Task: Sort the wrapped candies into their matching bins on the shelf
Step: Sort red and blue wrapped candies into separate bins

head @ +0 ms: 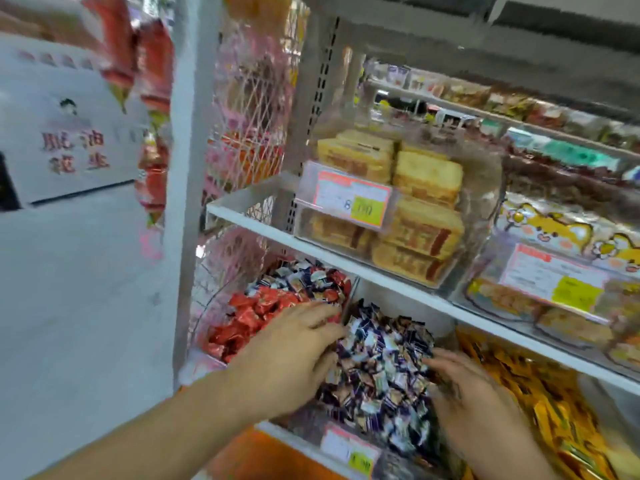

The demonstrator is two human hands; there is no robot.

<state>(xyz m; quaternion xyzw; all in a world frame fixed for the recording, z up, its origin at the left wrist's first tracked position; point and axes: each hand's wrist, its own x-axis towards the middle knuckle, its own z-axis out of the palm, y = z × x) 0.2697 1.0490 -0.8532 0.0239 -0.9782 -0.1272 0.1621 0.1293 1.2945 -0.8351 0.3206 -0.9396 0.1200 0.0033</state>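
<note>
A clear bin (349, 441) on the lower shelf holds a heap of purple-and-white wrapped candies (381, 368). My left hand (294, 348) lies flat at the heap's left edge, fingers stretched over the divider between this bin and the red one. My right hand (464, 386) rests on the heap's right side, fingers spread and slightly bent. To the left, another bin holds red wrapped candies (249, 317), with mixed blue, white and red ones (304, 278) piled at its back. Whether either hand holds a candy is hidden.
Yellow packets (540, 393) fill the bin to the right. The white shelf (381, 271) above carries clear boxes of yellow wrapped cakes (412, 209) with a price tag (349, 199). A white post (183, 168) stands at the left, with grey floor beyond it.
</note>
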